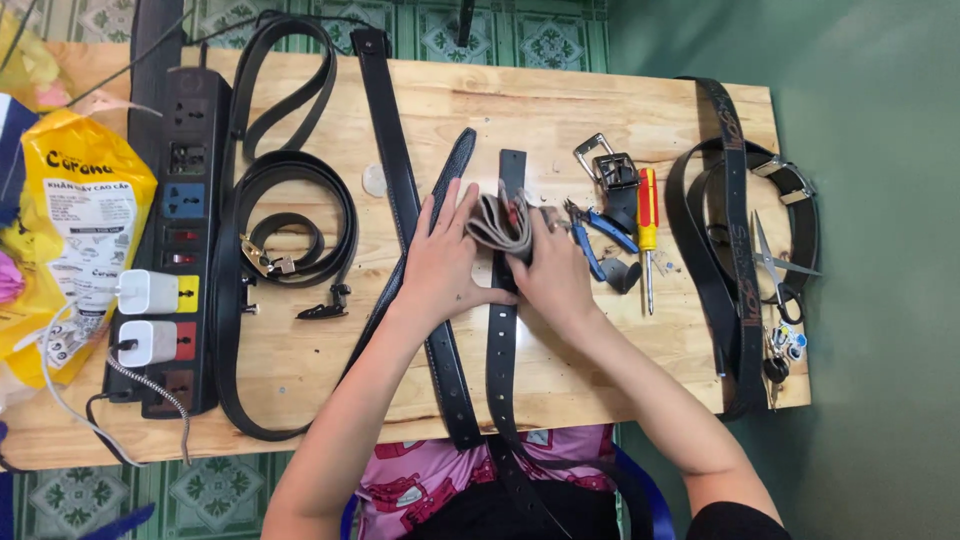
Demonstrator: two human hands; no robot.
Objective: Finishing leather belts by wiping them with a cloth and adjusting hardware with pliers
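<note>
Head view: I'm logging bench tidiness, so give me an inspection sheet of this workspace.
Surface: wooden table, crowded.
Job's things: black belt lying lengthwise under both hands; folded grey strip held over it.
Clutter: pliers, screwdriver, buckle, scissors, coiled belts, yellow bag.
Grippers: left hand and right hand grip the strip.
Cables: power strip, two white chargers plugged in.
Surroundings: green patterned floor tiles.

My hands (500, 265) rest mid-table (560, 110) on a belt (500, 350); power strip (175, 240) far left, screwdriver (648, 225) just right, scissors (778, 265) far right.
</note>
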